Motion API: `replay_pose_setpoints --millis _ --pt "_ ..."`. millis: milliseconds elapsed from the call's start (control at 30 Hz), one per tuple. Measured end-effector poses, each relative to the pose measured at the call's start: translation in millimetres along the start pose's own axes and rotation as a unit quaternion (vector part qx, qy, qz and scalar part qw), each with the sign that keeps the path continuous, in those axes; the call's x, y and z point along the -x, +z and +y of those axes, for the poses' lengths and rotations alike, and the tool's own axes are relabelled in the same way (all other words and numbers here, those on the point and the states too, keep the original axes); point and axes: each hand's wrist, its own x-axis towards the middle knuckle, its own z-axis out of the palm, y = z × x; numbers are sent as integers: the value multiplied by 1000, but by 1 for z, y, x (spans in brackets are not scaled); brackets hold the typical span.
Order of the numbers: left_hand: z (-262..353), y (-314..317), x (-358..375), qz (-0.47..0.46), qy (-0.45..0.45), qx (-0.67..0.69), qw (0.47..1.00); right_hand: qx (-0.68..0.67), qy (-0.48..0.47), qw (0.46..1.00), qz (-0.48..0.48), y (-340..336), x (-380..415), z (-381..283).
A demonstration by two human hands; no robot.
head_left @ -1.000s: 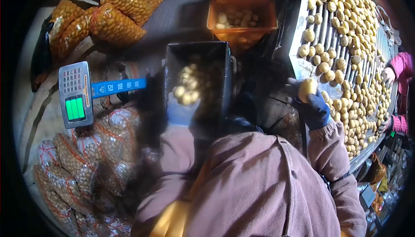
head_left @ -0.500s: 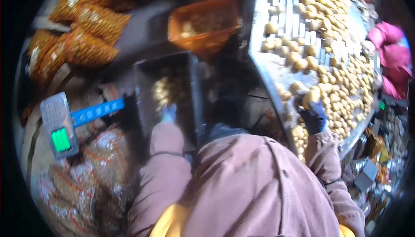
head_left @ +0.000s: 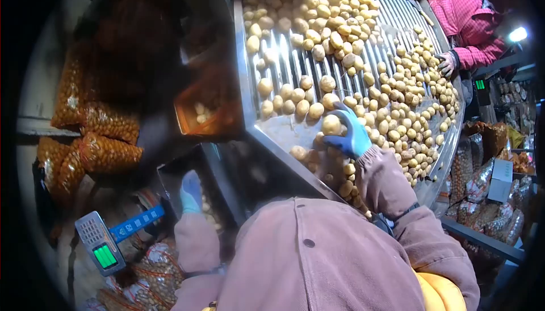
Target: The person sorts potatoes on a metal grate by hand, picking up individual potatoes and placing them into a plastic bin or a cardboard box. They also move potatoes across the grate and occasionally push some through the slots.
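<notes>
Many potatoes [head_left: 397,106] lie on a slatted metal sorting table [head_left: 284,64]. My right hand [head_left: 349,132], in a blue glove, is curled around a potato [head_left: 331,125] near the table's left edge. On the left, my gloved left hand [head_left: 191,193] is over a dark crate [head_left: 170,170]; its fingers point up, and whether they are apart is unclear. Some potatoes [head_left: 210,211] show in the crate, just right of that hand.
An orange crate [head_left: 184,119] with potatoes sits beyond the dark crate. At left are a scale display [head_left: 101,243] and net sacks [head_left: 108,153]. A co-worker in pink sleeves [head_left: 479,55] reaches to the table's far side. More bags [head_left: 488,209] stand at right.
The view has turned toward the table, showing more of it and the co-worker. My right hand now shows clearly around a potato; my left hand appears lower and further left in view.
</notes>
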Motion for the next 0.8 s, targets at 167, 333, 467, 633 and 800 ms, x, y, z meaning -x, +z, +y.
replay_pose_setpoints --millis 167,333,467,633,800 --pt "83 119 28 -267 121 232 927 200 -88 975 -35 -3 -60 11" --pt "83 237 96 -169 475 -270 821 109 -34 991 -75 -23 -75 14" --pt "101 273 95 -209 523 -347 750 170 -3 979 -117 -41 -53 3" --pt "134 311 46 -146 574 -450 668 156 -50 982 -94 -16 -18 23" --pt "135 349 51 -176 506 -648 542 150 -57 985 -64 -15 -7 21"
